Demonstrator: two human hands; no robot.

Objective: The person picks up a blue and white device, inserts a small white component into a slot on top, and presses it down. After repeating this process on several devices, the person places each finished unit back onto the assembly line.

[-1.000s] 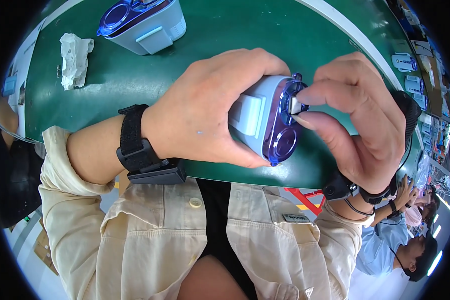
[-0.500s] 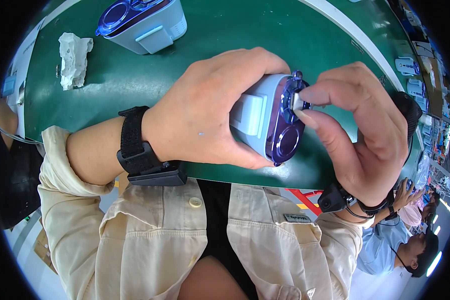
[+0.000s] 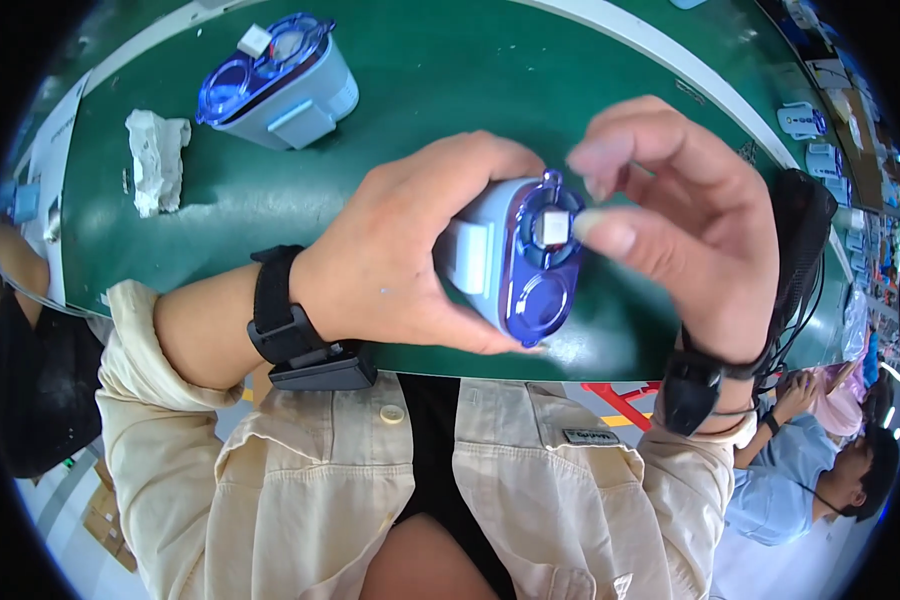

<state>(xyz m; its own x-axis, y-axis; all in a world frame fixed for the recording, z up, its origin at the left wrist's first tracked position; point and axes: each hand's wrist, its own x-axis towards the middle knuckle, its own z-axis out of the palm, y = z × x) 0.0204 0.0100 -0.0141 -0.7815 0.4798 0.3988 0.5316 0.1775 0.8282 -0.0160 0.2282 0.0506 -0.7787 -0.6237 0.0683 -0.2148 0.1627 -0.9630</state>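
My left hand [image 3: 395,240] is wrapped round a light-blue plastic housing [image 3: 469,254], thumb along its near end and fingers over the far end. Its translucent dark-blue lid [image 3: 540,302] faces right. A small white block [image 3: 553,229], perhaps a connector, sits in the lid's round opening. Just right of that block is my right hand [image 3: 705,235], its thumb and forefinger apart with nothing visible between them. The thumb tip is close to the lid's edge; whether it touches cannot be made out.
A similar blue housing [image 3: 305,125] with a white block on its lid stands at the far left of the green table [image 3: 400,95]. Left of it lies crumpled white wrapping [image 3: 158,163]. More housings [image 3: 802,121] line the right side, where a co-worker [image 3: 795,475] sits.
My right fingers have let go of the white block and spread apart. The housing in my left hand has shifted slightly left and nearer, and its lid shows more fully.
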